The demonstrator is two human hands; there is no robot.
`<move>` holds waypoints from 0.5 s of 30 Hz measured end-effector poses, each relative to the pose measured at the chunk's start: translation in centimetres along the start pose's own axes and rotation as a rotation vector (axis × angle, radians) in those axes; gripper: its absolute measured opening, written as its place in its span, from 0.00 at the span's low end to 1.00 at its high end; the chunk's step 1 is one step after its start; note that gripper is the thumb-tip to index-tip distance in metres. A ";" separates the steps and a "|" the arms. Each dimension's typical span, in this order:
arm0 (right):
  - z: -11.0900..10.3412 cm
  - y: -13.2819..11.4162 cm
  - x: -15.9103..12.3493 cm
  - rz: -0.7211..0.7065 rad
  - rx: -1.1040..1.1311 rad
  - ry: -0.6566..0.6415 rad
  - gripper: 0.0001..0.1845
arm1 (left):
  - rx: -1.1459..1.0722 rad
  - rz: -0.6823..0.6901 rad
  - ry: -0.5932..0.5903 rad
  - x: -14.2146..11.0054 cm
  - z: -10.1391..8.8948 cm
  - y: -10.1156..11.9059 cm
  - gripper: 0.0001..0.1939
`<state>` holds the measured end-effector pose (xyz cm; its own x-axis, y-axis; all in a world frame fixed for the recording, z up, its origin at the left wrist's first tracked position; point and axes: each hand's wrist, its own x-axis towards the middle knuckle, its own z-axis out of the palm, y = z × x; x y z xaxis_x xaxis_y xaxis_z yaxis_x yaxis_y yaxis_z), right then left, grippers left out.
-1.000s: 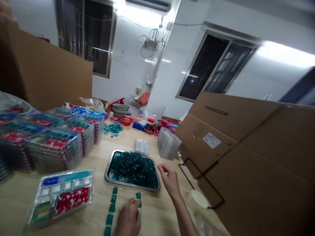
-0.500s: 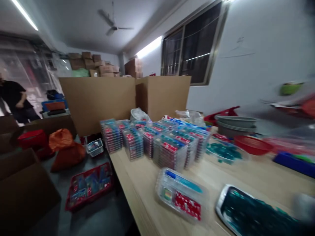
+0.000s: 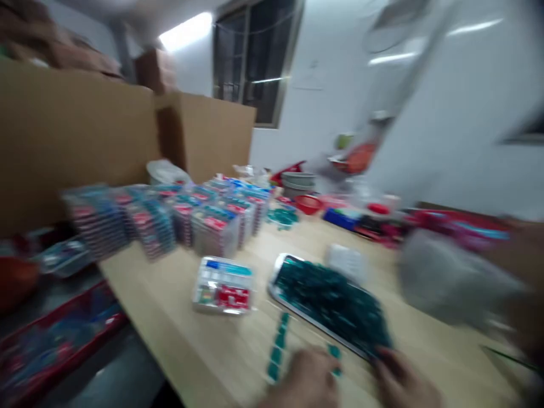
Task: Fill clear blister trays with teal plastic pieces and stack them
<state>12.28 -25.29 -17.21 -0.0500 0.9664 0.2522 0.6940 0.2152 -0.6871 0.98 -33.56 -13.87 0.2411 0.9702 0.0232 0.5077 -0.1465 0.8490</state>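
Observation:
A white-rimmed tray (image 3: 278,262) lies on the table, heaped with dark green glossy pieces (image 3: 327,294). At the bottom of the head view is my left hand (image 3: 308,377), blurred, its fingers curled in beside a couple of green pieces (image 3: 335,352). Whatever those fingers hold is hidden. To its left runs a short row of green pieces (image 3: 278,345) on the bare tabletop. My right hand (image 3: 402,378) is at the tray's near right corner, fingertips against the green heap; blur hides its grip. A clear compartment box (image 3: 223,285) with blue and red contents sits left of the tray.
Stacks of clear boxes (image 3: 215,229) fill the table's far left. Behind the tray lies a white translucent item (image 3: 346,262); a clear plastic bag (image 3: 442,277) is at right. Farther back are a red bowl (image 3: 308,204) and grey tubs (image 3: 298,184). The table's left edge (image 3: 140,326) drops to floor crates.
My view has swung right and down toward the table. Both my hands have come into view at the bottom, near the tray of green pieces. The row of green pieces now shows.

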 end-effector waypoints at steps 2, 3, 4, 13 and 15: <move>-4.9 3.2 -1.7 0.049 -0.091 0.084 0.08 | 0.003 0.000 0.045 0.2 0.2 0.0 0.19; -6.4 4.0 -2.3 0.046 -0.115 0.108 0.06 | 0.009 0.013 0.050 0.4 0.3 -0.3 0.20; -7.2 4.5 -2.7 0.033 -0.127 0.124 0.05 | 0.018 0.031 0.052 0.6 0.4 -0.6 0.22; -6.2 3.7 -1.8 0.012 -0.110 0.174 0.13 | 0.103 0.126 0.094 0.6 1.1 -1.5 0.23; -6.4 3.5 -1.8 0.012 -0.125 0.150 0.11 | 0.092 0.136 0.123 0.7 1.1 -1.4 0.23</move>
<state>19.41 -27.14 -15.74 0.0600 0.9351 0.3492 0.7784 0.1752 -0.6029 1.32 -32.84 -15.65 0.2130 0.9556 0.2038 0.5522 -0.2898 0.7817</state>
